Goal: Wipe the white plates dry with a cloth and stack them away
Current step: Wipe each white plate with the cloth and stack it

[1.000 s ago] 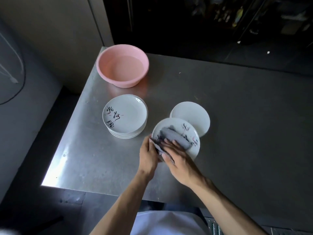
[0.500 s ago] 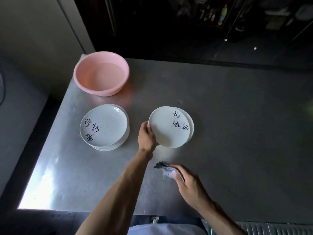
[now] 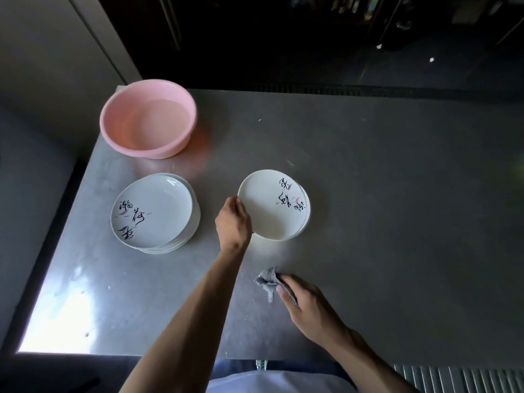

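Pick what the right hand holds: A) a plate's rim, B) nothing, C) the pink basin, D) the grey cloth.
D: the right hand grips the grey cloth; the left hand is the one holding the top plate by its rim.

The basin [image 3: 170, 150] in the upper left is pink. The left stack [image 3: 154, 212] and the centre plate [image 3: 263, 211] are white, with black brush characters and small pink strokes. The cloth [image 3: 266, 279] is grey, and the table [image 3: 368, 194] is dull grey.
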Tool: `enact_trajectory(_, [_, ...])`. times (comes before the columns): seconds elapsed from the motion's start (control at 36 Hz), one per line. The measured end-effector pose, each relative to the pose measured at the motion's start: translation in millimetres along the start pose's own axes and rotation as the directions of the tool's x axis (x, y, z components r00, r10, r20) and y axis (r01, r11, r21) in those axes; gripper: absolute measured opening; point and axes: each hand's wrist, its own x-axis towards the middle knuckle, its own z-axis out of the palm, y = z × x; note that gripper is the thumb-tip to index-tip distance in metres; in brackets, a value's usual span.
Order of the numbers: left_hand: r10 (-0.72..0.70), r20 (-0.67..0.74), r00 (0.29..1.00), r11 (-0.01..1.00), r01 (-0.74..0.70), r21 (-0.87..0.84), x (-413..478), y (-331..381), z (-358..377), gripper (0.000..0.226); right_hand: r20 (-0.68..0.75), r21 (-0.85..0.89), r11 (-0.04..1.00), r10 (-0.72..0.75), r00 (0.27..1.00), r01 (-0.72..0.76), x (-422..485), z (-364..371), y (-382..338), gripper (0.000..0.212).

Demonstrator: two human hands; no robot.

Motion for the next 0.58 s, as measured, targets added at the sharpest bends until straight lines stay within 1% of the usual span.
enact_trajectory(0.08, [-0.026, 0.010, 1.000, 0.999, 0.026, 0.028, 2, -6, -1, 0.033, -0.003, -0.013, 1.000, -0.003, 1.000, 0.003, 3, -1, 2, 0.028])
enact_trajectory(0.22, [-0.051, 0.019, 0.999, 0.998, 0.052, -0.042, -2, -19, 1, 0.030, 0.006, 0.013, 0.999, 0.045, 0.999, -0.045, 6, 0, 2, 0.027])
enact_trajectory(0.31, [-0.034, 0.051, 0.998, 0.995, 0.039, -0.097, -3, -24, 0, 0.030, 0.020, 0.142, 0.978, 0.154, 0.988, -0.155, 11, 2, -4, 0.024])
enact_trajectory(0.36, [-0.019, 0.105, 0.994, 0.997, 0.027, -0.069, -2, -25, -3, 0.034, 0.026, 0.255, 0.932, 0.259, 0.965, -0.257, 18, 1, -11, 0.022])
enact_trajectory(0.44, [0.056, 0.150, 0.987, 0.995, -0.068, 0.075, -9, -23, -11, 0.041, -0.016, 0.444, 0.831, 0.381, 0.924, -0.335, 29, -1, -22, 0.025])
enact_trajectory(0.47, [0.070, 0.146, 0.987, 0.994, -0.082, 0.074, -13, -23, -15, 0.041, -0.010, 0.501, 0.789, 0.417, 0.909, -0.356, 34, -3, -26, 0.028])
enact_trajectory(0.5, [0.061, 0.144, 0.988, 0.997, -0.068, 0.042, -19, -23, -20, 0.041, 0.034, 0.568, 0.723, 0.456, 0.889, -0.393, 38, -5, -28, 0.025])
enact_trajectory(0.53, [0.031, 0.161, 0.987, 1.000, -0.031, 0.002, -27, -23, -26, 0.044, 0.110, 0.649, 0.626, 0.485, 0.867, -0.433, 43, -6, -31, 0.021])
enact_trajectory(0.56, [-0.013, 0.206, 0.978, 0.999, 0.022, -0.045, -36, -23, -33, 0.052, 0.192, 0.714, 0.519, 0.500, 0.844, -0.470, 47, -7, -31, 0.027])
enact_trajectory(0.58, [-0.058, 0.284, 0.957, 0.991, 0.088, -0.096, -44, -24, -43, 0.064, 0.241, 0.764, 0.431, 0.500, 0.832, -0.481, 51, -9, -34, 0.035])
